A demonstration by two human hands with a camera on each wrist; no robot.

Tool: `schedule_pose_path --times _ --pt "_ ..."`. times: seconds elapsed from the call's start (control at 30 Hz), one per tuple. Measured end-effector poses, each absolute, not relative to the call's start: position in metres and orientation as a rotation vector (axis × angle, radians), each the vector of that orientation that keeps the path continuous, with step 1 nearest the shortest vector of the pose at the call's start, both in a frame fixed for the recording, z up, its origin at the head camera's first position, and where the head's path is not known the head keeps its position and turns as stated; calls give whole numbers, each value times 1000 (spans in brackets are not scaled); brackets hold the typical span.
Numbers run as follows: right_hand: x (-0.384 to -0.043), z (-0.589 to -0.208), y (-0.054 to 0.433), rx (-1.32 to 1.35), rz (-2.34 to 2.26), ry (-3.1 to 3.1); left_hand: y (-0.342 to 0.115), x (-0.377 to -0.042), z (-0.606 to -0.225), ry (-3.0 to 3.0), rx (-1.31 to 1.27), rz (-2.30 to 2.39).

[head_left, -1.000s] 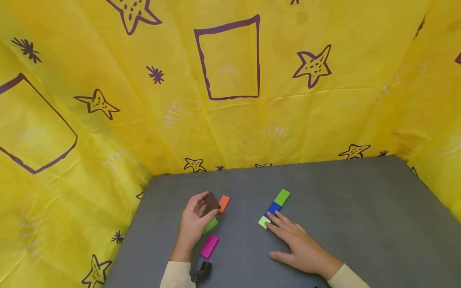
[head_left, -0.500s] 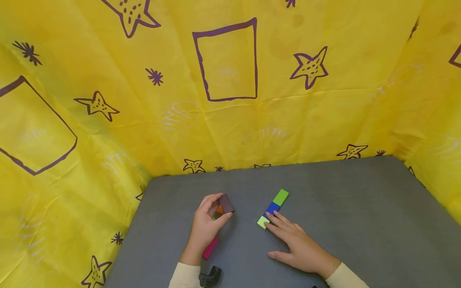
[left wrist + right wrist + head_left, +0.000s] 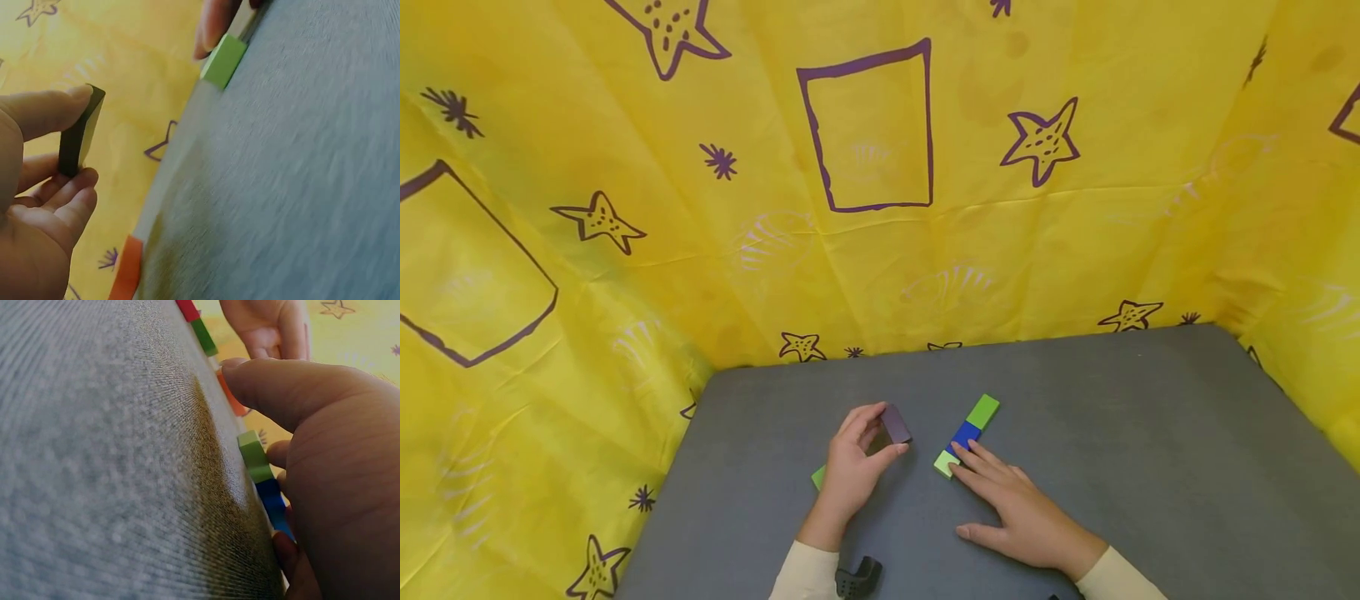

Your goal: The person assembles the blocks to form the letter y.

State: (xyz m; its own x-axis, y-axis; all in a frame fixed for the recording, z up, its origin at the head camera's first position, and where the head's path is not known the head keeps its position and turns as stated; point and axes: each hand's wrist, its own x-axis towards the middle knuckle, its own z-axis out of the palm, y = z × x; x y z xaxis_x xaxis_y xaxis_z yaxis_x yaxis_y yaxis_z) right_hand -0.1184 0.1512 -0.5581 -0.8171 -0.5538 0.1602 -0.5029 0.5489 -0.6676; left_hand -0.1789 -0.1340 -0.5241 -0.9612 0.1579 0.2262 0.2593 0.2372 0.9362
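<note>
Dark block (image 3: 896, 424) is hanging above the table (image 3: 1075, 433), left of the blue block (image 3: 964, 436) and apart from it; my left hand (image 3: 854, 467) is pinching its opposite ends between thumb and fingers. My right hand (image 3: 1018, 512) is lying with fingers spread, fingertips resting around the blue block and the light green block (image 3: 946, 464) joining its near end. Working well is calling, I judge, for a level pinch and light right-hand pressure. I am counting seven blocks: those three, one green block (image 3: 983, 411) at the blue block's far end, and left of it another green block (image 3: 818, 477), one orange block (image 3: 127, 270) and one reddish block (image 3: 187, 309).
</note>
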Motion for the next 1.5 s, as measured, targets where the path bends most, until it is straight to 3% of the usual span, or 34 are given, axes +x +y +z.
schedule_pose_path --times 0.53,1.03,1.5 --pt "-121 -559 151 -940 -1130 2698 -102 -186 -539 -2564 -415 -1687" --pt "-122 -561 151 -944 -1124 2701 -99 -195 -549 -2809 -429 -1296" --pt "-121 -560 153 -928 -1117 2703 -99 -195 -554 -2790 -462 -1281"
